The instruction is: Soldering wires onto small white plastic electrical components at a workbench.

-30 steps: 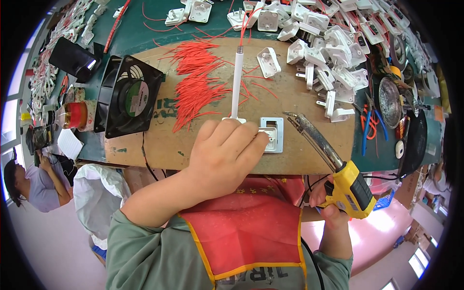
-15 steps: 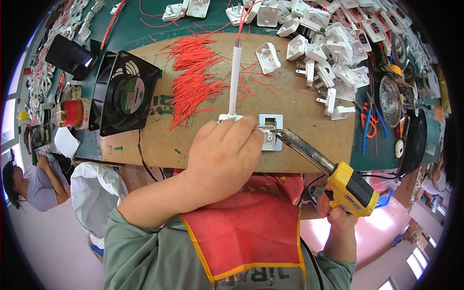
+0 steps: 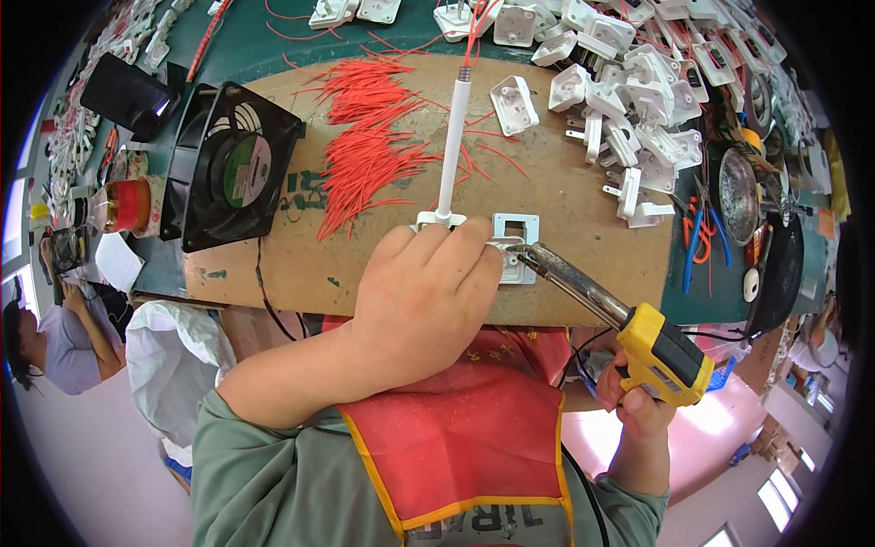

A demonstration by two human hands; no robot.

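Note:
My left hand [image 3: 421, 296] is closed over a small white plastic housing [image 3: 516, 262]; its fingertips hide most of the grip. A white tube [image 3: 454, 146] with red wires at its far end stands up just beyond the fingers, from a white base. Under the housing lies a pale square frame [image 3: 517, 221]. My right hand [image 3: 638, 406] is wrapped round the handle of a yellow and black soldering gun [image 3: 668, 356]. The gun's dark tip [image 3: 521, 250] reaches left to the housing, beside my left fingertips; whether it touches is too small to tell.
Cut red wires [image 3: 369, 164] lie on the brown board [image 3: 592, 264], left of the tube. A black fan [image 3: 232, 169] stands at the left. White plug housings [image 3: 638, 109] are heaped at the far right, near blue-handled pliers [image 3: 693, 246]. Another person [image 3: 77, 342] sits at far left.
The whole view has shifted slightly. The white tube leans a little more to the right at its top; both hands keep their holds, and the soldering gun stays at the housing.

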